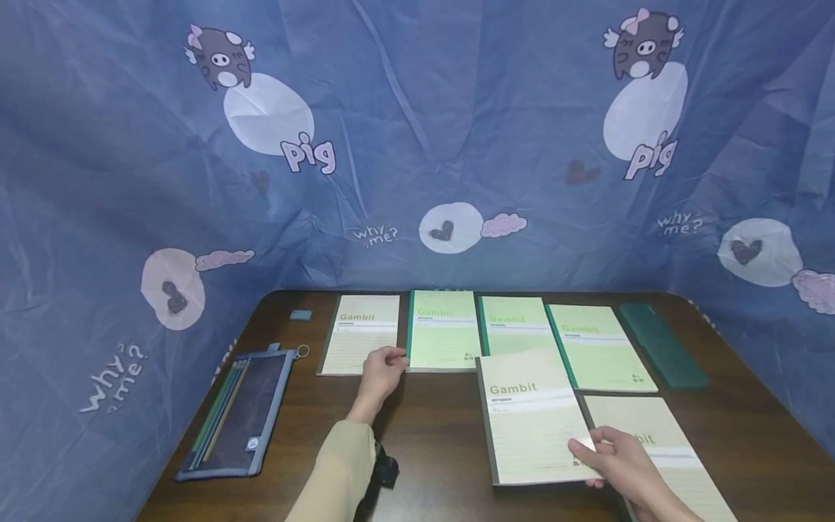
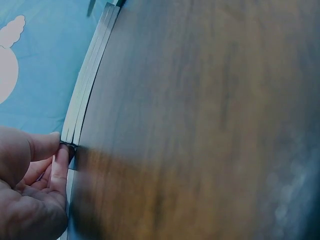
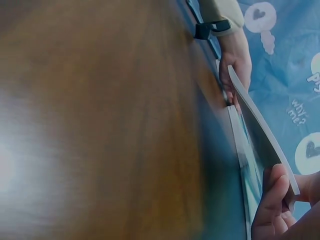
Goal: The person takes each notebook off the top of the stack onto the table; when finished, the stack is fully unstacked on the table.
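My right hand (image 1: 622, 460) pinches the lower right corner of a cream notebook (image 1: 535, 417) with a dark spine, thumb on top. This notebook is raised off the table and tilted, as the right wrist view shows. Another cream notebook (image 1: 685, 449) lies partly behind that hand. My left hand (image 1: 381, 373) is between a cream notebook (image 1: 362, 337) and a green-spined notebook (image 1: 443, 341). In the left wrist view, its thumb (image 2: 45, 145) and index finger pinch the corner by the green spine. Two more green-spined notebooks (image 1: 512, 326) (image 1: 600, 355) continue the row.
A mesh pencil pouch (image 1: 248, 413) with pencils lies at the left of the brown table (image 1: 430, 442). A small blue block (image 1: 301, 315) is at the back left. A dark green case (image 1: 662, 344) lies at the right. Patterned blue cloth (image 1: 424, 167) hangs behind.
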Demonstrator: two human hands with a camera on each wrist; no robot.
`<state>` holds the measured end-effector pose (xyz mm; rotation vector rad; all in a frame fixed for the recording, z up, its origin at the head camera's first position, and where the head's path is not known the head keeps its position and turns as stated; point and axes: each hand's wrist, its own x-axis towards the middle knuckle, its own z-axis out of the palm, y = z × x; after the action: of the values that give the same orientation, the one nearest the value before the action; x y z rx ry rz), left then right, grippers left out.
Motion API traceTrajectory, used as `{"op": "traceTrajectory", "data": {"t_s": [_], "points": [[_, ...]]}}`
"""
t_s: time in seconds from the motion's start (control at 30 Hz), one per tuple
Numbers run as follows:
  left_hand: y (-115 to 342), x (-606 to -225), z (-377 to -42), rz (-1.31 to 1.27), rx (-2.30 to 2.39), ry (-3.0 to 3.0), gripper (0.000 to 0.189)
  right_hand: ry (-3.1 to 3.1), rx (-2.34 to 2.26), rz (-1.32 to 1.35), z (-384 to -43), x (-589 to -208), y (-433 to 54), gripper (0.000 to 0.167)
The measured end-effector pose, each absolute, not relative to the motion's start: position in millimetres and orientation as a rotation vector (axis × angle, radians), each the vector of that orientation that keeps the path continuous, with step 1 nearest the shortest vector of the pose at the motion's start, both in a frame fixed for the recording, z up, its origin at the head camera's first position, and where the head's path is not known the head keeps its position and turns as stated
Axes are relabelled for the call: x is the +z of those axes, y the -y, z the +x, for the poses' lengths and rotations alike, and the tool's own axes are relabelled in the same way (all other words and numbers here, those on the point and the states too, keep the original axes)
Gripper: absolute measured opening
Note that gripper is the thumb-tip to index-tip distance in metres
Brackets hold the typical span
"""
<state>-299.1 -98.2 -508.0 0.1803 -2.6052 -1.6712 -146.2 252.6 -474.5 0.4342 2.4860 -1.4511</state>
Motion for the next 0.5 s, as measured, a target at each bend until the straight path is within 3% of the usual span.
{"op": "traceTrajectory", "data": {"t_s": [0.17, 0.4, 0.5], "points": [[98, -507, -298, 0.173, -1.69, 2.587, 0.019, -2.47, -1.441, 0.461, -127, -481, -264, 0.063], [100, -508, -298, 0.141, -1.685, 2.575, 0.018, -2.339, -1.518, 0.443, -111, -493, -274, 0.04], [100, -508, -297, 0.155, -1.685, 2.583, 0.018, -2.306, -1.517, 0.42, -109, -497, -277, 0.039]]}}
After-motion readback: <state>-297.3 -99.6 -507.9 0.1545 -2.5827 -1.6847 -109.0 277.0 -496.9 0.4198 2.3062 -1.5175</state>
